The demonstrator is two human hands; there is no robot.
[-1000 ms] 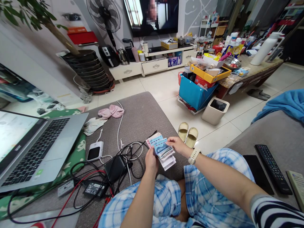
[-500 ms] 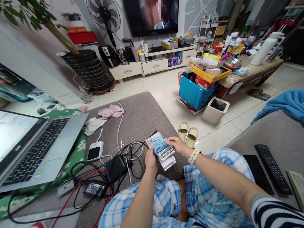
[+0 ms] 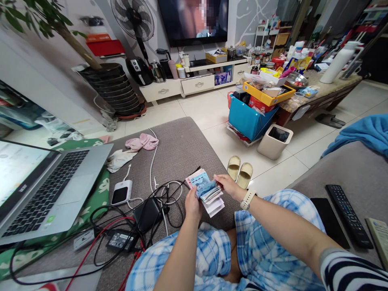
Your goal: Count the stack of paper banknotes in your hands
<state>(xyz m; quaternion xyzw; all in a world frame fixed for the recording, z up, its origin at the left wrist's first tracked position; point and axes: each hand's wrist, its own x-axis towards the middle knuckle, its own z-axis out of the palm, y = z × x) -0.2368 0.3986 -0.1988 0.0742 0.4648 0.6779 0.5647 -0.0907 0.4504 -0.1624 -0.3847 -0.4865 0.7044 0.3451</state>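
I sit on a grey sofa with my legs in blue plaid trousers. My left hand point(image 3: 193, 204) is closed around the lower end of a fanned stack of banknotes and paper slips point(image 3: 205, 191), held just above the cushion. My right hand point(image 3: 226, 185), with a white watch on the wrist, pinches the top blue note at its right edge and curls it up. Pink and white slips stick out below and behind the blue ones.
An open laptop point(image 3: 45, 190) rests on a green cloth at left, beside a white power bank point(image 3: 121, 192), black adapters and tangled cables point(image 3: 136, 220). Two remotes point(image 3: 348, 216) lie on the sofa at right. Slippers point(image 3: 239, 169), a bin point(image 3: 275, 141) and a blue crate point(image 3: 250, 119) stand on the tiled floor.
My right hand has slid slightly left across the stack, and the top blue note now bends upward under its fingers. My left hand stays put.
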